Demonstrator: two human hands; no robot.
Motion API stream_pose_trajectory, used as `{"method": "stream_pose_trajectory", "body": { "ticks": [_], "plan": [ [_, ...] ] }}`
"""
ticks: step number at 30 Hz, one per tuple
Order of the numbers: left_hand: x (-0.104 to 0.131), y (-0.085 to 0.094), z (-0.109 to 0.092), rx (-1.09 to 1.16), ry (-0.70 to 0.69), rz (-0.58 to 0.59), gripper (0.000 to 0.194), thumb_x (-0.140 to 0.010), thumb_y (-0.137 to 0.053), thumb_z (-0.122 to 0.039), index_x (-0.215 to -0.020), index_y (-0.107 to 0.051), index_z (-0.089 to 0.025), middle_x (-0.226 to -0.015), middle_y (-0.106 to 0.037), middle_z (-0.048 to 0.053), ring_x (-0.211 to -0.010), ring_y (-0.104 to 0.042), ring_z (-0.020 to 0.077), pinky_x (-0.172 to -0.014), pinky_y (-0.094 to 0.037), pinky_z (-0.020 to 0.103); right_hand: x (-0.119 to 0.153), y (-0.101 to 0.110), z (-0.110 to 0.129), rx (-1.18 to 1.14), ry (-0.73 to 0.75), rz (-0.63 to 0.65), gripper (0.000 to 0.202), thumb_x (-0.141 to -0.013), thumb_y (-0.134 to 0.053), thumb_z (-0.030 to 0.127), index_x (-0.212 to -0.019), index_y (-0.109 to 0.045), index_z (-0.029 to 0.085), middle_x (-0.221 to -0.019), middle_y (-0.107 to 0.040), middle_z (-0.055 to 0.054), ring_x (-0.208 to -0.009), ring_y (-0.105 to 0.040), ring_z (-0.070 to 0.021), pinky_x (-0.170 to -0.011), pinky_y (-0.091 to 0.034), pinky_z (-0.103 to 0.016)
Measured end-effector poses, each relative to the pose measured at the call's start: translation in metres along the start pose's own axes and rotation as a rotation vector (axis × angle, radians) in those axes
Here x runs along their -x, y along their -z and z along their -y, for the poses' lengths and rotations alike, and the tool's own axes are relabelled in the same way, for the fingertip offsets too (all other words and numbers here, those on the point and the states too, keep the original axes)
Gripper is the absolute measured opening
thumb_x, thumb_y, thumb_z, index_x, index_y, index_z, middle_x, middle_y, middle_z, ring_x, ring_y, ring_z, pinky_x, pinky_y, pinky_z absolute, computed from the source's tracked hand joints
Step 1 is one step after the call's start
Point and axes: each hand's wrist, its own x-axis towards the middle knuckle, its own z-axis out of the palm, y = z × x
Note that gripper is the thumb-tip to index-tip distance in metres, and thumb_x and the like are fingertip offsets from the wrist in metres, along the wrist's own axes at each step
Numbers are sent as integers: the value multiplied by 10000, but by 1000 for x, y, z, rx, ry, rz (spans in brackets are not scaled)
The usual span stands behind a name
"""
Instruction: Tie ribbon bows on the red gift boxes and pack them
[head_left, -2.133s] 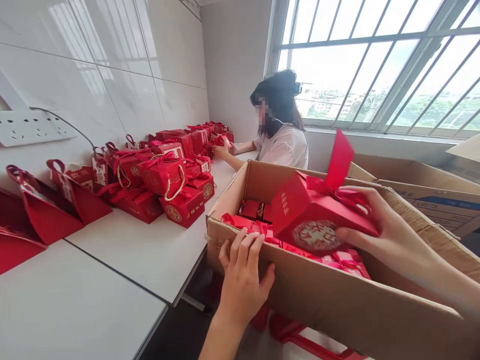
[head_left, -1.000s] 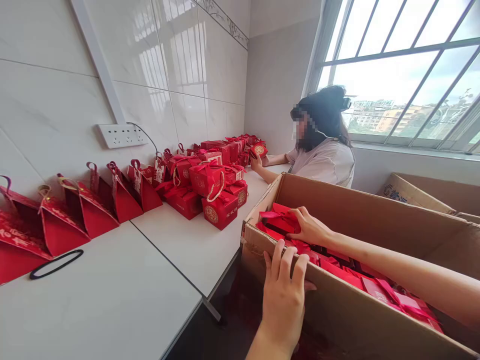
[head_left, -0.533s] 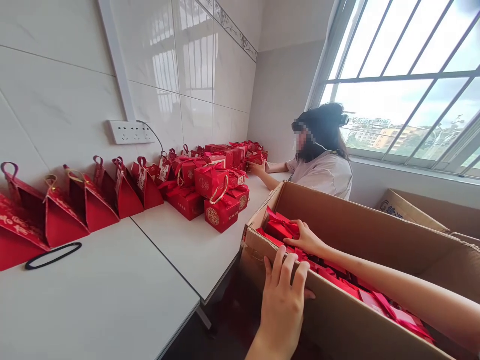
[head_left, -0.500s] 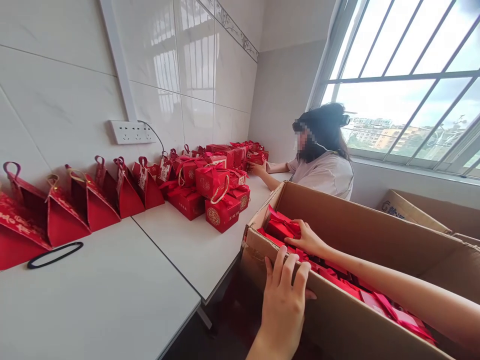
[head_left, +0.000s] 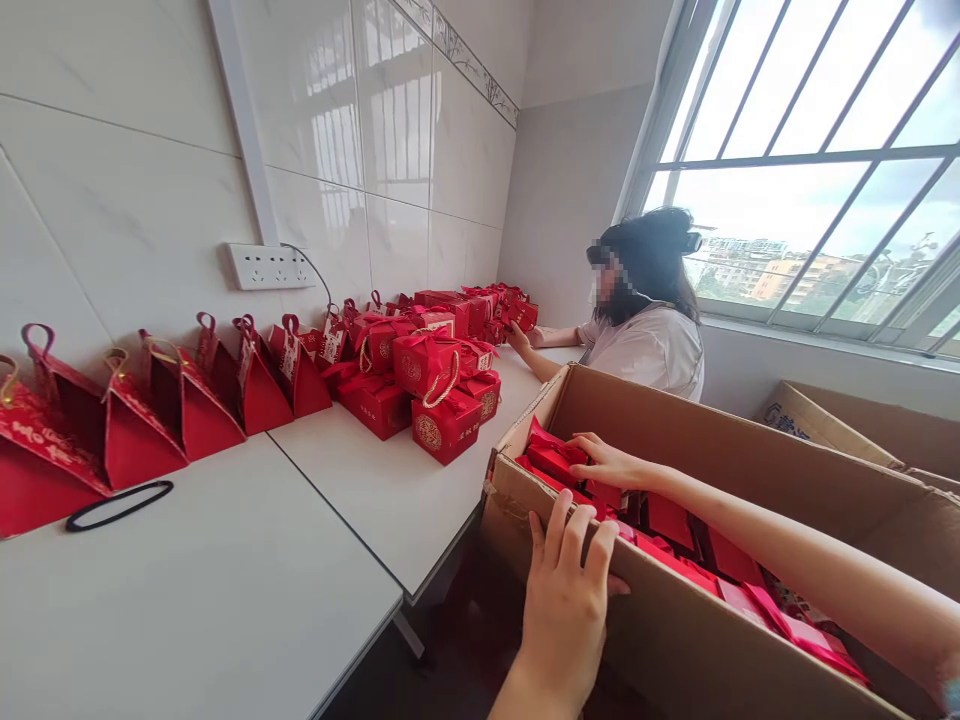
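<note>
My left hand is closed over the near rim of a large cardboard box, fingers hooked over the edge. Inside that box, at its far left end, lies a red gift box with a ribbon on top. My right hand reaches in from the right and has its fingers and thumb on this gift box; part of the grip is hidden. More red gift boxes with ribbons lie beneath and beside my right forearm.
Red gift boxes with rope handles are piled on the white table. Triangular red boxes line the wall, near a black loop. A co-worker sits across, one hand at a red box. Another carton stands by the window.
My right hand has shifted slightly left and up with the gift box, its fingers straighter. More red boxes show below my forearm. My left hand stays on the rim. The co-worker's red box is raised slightly.
</note>
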Motion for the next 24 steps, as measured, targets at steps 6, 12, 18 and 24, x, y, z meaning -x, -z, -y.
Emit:
{"method": "stream_pose_trajectory", "body": {
  "ticks": [6,12,18,24],
  "plan": [
    [0,3,-1,8,3,4,574,-704,-697,-56,-1220,-485,-190,-1205,-597,80,-1259,-474,320,-951,-490,553,-14,-15,14,39,52,-83,626,-850,-492,388,-1403,-307,160,-1291,-483,-149,-1206,-502,-267,-1052,-389,-427],
    [0,2,0,22,6,9,584,-704,-705,-72,-1229,-475,-188,-1189,-602,85,-1246,-487,323,-945,-485,568,-13,-18,20,125,176,-73,593,-796,-583,311,-1359,-442,193,-1282,-483,-156,-1230,-452,-319,-1069,-353,-499],
    [0,3,0,30,2,28,520,-772,-644,-100,-1253,-465,-186,-1213,-584,99,-1266,-469,307,-970,-474,548,-3,-15,18,196,318,37,494,-892,-424,294,-1383,-438,240,-1439,-363,-102,-1335,-343,-307,-1098,-316,-497],
    [2,1,0,22,12,11,516,-781,-612,-65,-1259,-464,-191,-1202,-591,84,-1285,-448,303,-972,-465,564,-6,-15,19,235,333,16,490,-895,-413,280,-1383,-437,253,-1364,-439,-98,-1247,-440,-267,-1075,-361,-455]
  ]
}}
